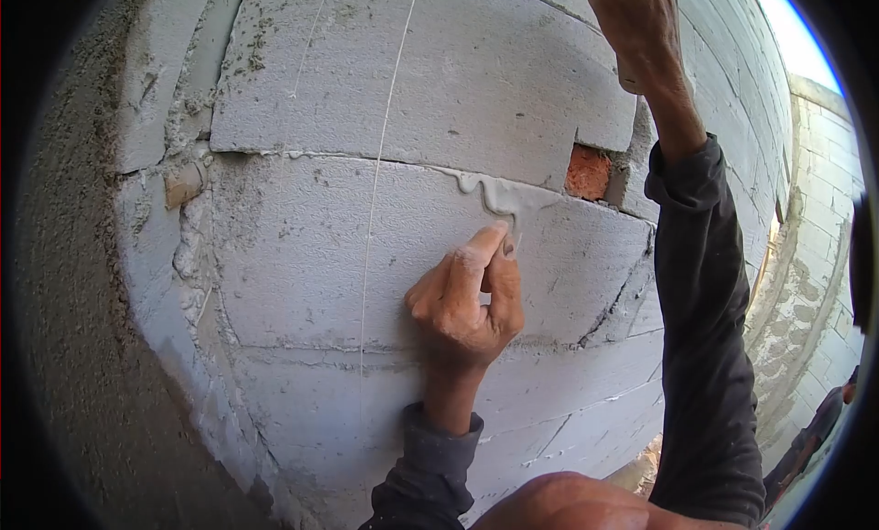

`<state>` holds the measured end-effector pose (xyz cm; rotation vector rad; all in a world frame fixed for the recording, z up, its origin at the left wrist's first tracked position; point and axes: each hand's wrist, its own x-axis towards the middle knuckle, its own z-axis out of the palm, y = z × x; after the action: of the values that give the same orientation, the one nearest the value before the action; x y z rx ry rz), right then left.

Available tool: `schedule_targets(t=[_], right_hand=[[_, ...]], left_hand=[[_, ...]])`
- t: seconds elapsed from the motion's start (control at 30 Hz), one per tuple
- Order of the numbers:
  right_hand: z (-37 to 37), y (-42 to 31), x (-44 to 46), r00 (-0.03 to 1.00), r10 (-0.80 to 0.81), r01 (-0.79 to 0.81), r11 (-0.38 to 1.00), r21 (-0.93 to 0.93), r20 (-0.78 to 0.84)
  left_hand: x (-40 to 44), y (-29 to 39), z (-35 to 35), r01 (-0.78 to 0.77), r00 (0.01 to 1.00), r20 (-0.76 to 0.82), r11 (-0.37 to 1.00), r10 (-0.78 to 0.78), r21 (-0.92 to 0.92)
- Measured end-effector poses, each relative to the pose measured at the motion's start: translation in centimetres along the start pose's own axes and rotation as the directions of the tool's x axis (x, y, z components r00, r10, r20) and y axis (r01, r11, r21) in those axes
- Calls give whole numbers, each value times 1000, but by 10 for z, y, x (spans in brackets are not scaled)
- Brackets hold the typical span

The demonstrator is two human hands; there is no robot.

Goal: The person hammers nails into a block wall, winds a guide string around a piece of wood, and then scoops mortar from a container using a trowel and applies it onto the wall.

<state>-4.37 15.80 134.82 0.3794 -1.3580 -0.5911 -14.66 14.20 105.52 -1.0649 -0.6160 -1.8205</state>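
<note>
At the left, beyond a rough dark surface, we see a thin white string running down the pale block wall. Our left hand pinches narrowly, fingertips at the lower end of wet mortar spilling below a joint; we cannot tell whether anything sits between them. Farther right, red brick shows in a gap, and our right hand is raised, its grip cut off, so we cannot tell what it holds.

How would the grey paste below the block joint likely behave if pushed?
The paste would probably smear softly, since its edge sags in wavy drips. Its smooth, wet-looking surface suggests slipperiness. It may cling, given how it coats the block below.
</note>
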Motion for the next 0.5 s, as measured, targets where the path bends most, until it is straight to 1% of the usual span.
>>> schedule_targets(t=[0.07,0.1,0.17,0.2,0.27,0.4,0.47,0.5], right_hand=[[-6,-3,-1,974,98,-71,988,-134,206],[-7,-1,1,974,97,-69,988,-138,206],[-6,1,7,953,77,-60,996,-66,292],[-4,-1,6,954,71,-54,996,-67,291],[-1,-6,1,975,176,-171,984,-54,133],[2,-5,-2,983,135,-129,990,-53,128],[-5,-11,2,945,213,-175,970,-167,248],[-5,-15,1,946,211,-172,970,-169,248]], left_hand=[[1,1,-2,16,999,38,1000,-16,12],[0,0,-2,16,999,37,1000,-16,7],[0,-1,-2,-7,1000,29,1000,7,21],[0,-2,-3,-10,1000,24,1000,10,17],[0,-2,-3,-8,999,32,1000,8,8],[0,-4,-3,-11,1000,23,1000,11,-21],[0,-5,-4,-22,999,26,999,22,-25],[0,-4,-5,-22,999,24,999,23,-28]])
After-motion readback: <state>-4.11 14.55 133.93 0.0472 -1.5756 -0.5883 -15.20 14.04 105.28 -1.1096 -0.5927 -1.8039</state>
